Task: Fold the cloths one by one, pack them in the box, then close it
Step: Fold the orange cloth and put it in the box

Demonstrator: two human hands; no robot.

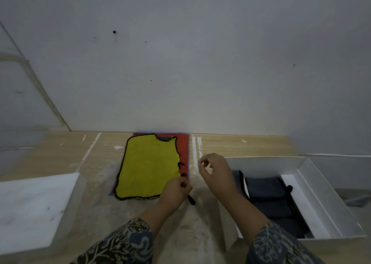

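Observation:
A yellow cloth [147,167] with black trim lies flat on top of a stack; a red cloth [183,149] shows beneath it along the right side. My left hand [176,191] pinches the yellow cloth's near right corner, and a black loop hangs just below that hand. Hovering between the stack and the box is my right hand [215,170], fingers curled and holding nothing. The open white box [309,175] stands to the right, with dark grey folded cloths [271,199] inside.
The white box lid [34,207] lies on the wooden table [241,145] at the left. A white wall stands right behind the stack. Pale tape strips mark the tabletop beside the red cloth.

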